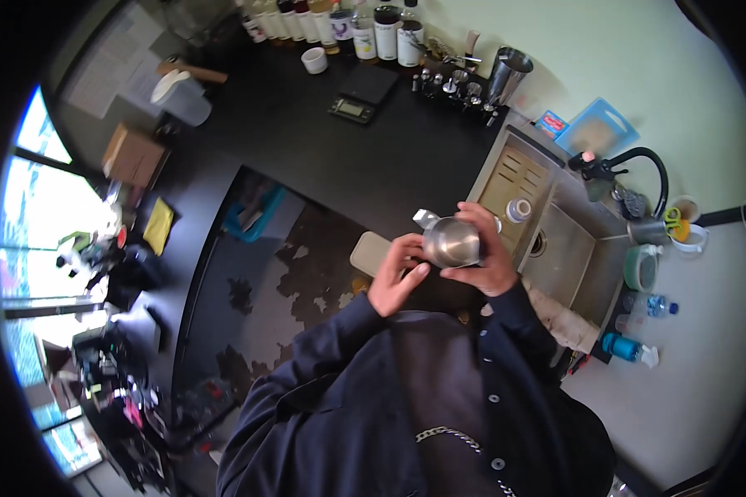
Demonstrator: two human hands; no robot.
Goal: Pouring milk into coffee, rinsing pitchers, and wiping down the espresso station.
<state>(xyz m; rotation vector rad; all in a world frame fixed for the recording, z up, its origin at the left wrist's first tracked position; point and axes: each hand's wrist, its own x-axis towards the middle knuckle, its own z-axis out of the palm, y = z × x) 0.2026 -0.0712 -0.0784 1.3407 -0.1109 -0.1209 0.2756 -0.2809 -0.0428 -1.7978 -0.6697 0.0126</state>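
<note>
A stainless steel milk pitcher (452, 243) is held in front of my chest, and I look down into its open top. Its handle (426, 217) sticks out at the upper left. My right hand (490, 251) wraps around the right side, fingers over the far rim and thumb near the front. On the other side, my left hand (401, 273) has its curled fingers against the wall of the pitcher, its thumb a little apart. Just beyond my right hand, a small light cup (518, 210) rests on the ribbed drainboard (496, 177) of the steel sink.
The sink basin (569, 239) and black faucet (662, 171) are at the right, with a cloth (559, 314) over the front edge. A digital scale (352, 110), jiggers (460, 81), a shaker tin (510, 71) and syrup bottles (385, 31) stand on the black counter (286, 118).
</note>
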